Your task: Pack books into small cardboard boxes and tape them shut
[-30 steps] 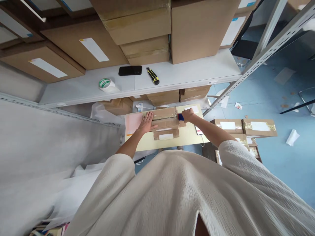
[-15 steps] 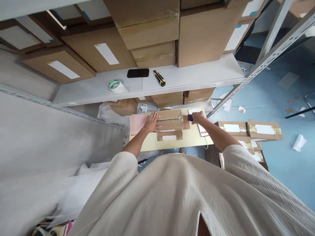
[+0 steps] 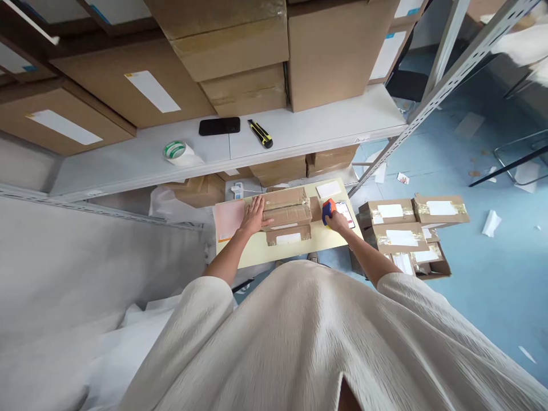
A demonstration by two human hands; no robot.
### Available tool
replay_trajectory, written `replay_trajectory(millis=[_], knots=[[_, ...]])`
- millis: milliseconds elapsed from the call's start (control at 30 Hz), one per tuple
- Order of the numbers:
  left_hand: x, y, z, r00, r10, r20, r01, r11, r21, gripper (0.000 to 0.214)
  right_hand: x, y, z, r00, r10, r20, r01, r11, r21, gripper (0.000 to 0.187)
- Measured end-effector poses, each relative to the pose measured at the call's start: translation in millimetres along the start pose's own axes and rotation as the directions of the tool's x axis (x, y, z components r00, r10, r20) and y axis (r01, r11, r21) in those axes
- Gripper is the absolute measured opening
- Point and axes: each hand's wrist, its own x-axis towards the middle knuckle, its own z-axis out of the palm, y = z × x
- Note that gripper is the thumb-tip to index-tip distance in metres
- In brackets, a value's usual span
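Left fingers [image 3: 257, 206]: spread on box [image 3: 289, 215] | Right fingers [image 3: 331, 219]: curled around orange-blue tool [image 3: 329, 207]

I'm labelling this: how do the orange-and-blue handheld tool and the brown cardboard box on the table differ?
The orange-and-blue handheld tool is smaller and brighter; the brown cardboard box is larger and duller. The right hand grips the tool; the left hand lies on the box. Hands touch both.

The person's bare right hand [image 3: 338, 221] has drawn away from the end of the taped brown cardboard box [image 3: 286, 208]; its blue-and-orange handheld tool [image 3: 329, 210] now shows orange, and the white rectangular paper [image 3: 329, 189] lies uncovered.
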Motion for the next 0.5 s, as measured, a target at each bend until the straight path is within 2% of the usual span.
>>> replay_trajectory(millis=[233, 500], knots=[[-5, 8, -3.5, 1.000, -0.002, -0.020, 0.001, 0.998, -0.059, 0.114, -17, -11, 39, 0.999, 0.034, -0.031, -0.034, 0.999, -0.017, 0.044], [-8, 12, -5.2, 0.999, -0.001, -0.050, -0.006, 0.990, -0.141, 0.114, -21, -10, 53, 0.997, 0.077, 0.014, -0.077, 0.997, 0.027, 0.039]])
